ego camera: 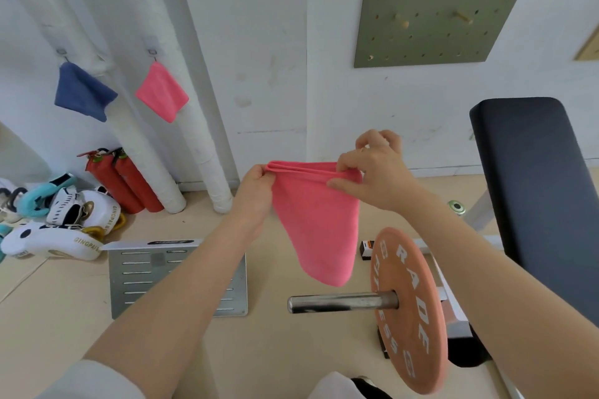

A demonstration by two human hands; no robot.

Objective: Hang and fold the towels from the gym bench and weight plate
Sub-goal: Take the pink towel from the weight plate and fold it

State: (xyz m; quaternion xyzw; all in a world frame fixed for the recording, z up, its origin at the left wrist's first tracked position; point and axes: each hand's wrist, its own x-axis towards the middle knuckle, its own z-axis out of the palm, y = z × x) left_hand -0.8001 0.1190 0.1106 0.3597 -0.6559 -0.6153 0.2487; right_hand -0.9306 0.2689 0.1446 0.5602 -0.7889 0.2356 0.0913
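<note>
A pink towel (319, 223) hangs folded in the air in front of me, its doubled top edge stretched between both hands. My left hand (254, 193) grips its left corner. My right hand (372, 168) pinches the right corner between thumb and fingers. Below it, an orange weight plate (408, 308) sits on a steel bar (340, 301). The black gym bench (531, 191) stands at the right. On the wall at the left, a blue towel (82, 92) and a second pink towel (162, 92) hang from hooks.
Two red fire extinguishers (123, 181) lean by white pipes (214, 185). White and teal boxing gear (61, 220) lies on the floor at left. A slotted metal plate (146, 272) lies under my left arm. A green pegboard (437, 10) hangs on the wall.
</note>
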